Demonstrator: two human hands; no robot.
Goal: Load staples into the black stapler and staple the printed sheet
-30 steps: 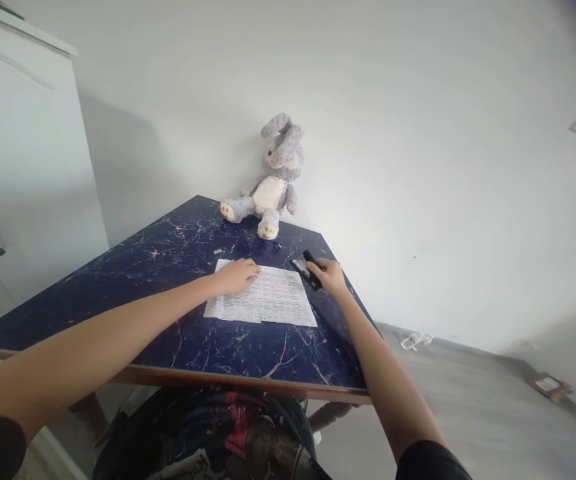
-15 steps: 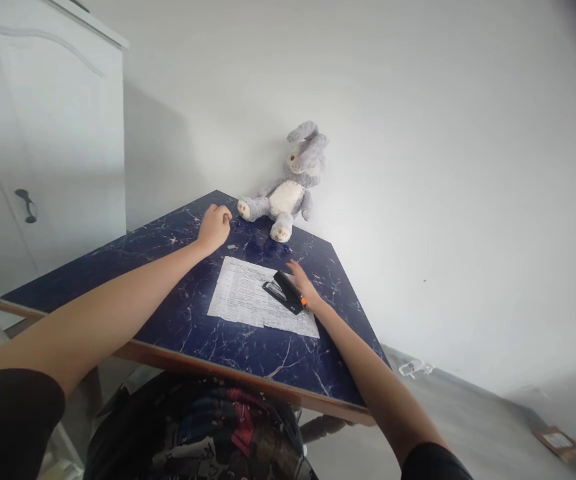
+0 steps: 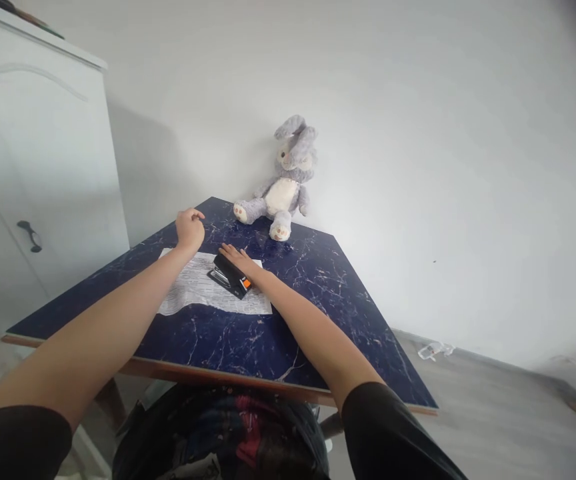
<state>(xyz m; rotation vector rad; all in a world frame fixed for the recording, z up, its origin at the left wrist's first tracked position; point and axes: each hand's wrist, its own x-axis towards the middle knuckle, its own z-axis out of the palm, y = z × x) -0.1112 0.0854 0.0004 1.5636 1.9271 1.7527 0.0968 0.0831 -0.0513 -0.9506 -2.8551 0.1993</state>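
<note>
A black stapler (image 3: 229, 277) with an orange patch lies on the printed sheet of paper (image 3: 193, 290) on the table. My right hand (image 3: 241, 260) rests on the sheet along the stapler's far side, its fingers stretched out. To the left, my left hand (image 3: 190, 228) is closed with curled fingers, just above the table beyond the sheet's far left corner. What it holds, if anything, is hidden. My left forearm covers the sheet's left end.
A grey plush rabbit (image 3: 283, 193) sits at the table's far edge against the wall. The dark blue marbled table (image 3: 313, 320) has a wooden edge. At left stands a white cabinet (image 3: 43, 160). A clear plastic item (image 3: 435, 350) lies on the floor at right.
My right hand, the stapler and the sheet have shifted left across the table. My left hand has moved left, away from the rabbit. The small white scrap near it is no longer visible.
</note>
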